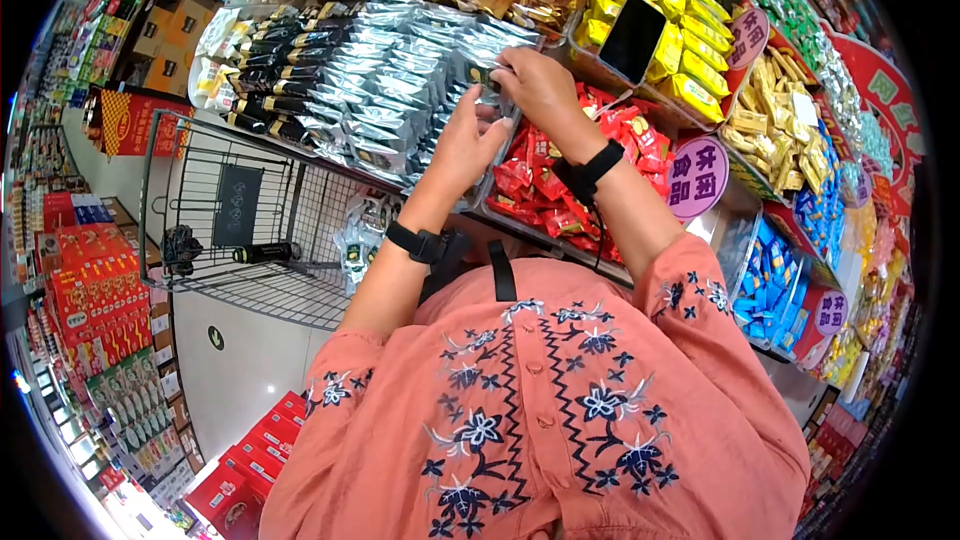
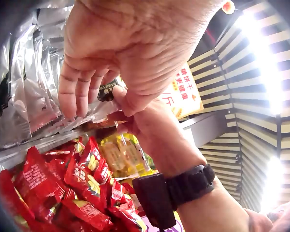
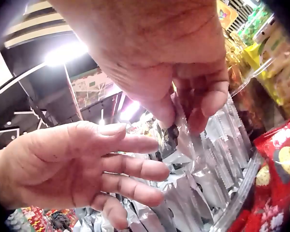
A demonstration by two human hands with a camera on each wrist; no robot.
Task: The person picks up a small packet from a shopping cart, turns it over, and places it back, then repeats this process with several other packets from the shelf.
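Rows of silver packets (image 1: 385,70) fill a clear bin. At the bin's right end, the right hand (image 1: 545,95) pinches the edge of one silver packet between thumb and fingers, plainest in the right wrist view, where that hand (image 3: 154,53) is above the row (image 3: 203,183). Beside it the left hand (image 1: 465,145) is held with fingers extended and apart, palm turned toward the packets; in the right wrist view this hand (image 3: 82,169) holds nothing. The left wrist view has the left hand (image 2: 130,53) over the bin's edge, partly covering the pinched packet.
Red packets (image 1: 570,180) lie in the bin nearest the body. A black phone (image 1: 633,38) rests on yellow packets (image 1: 690,90). At the left stands a wire shopping cart (image 1: 230,230) with silver packets (image 1: 362,235) and a dark bottle inside.
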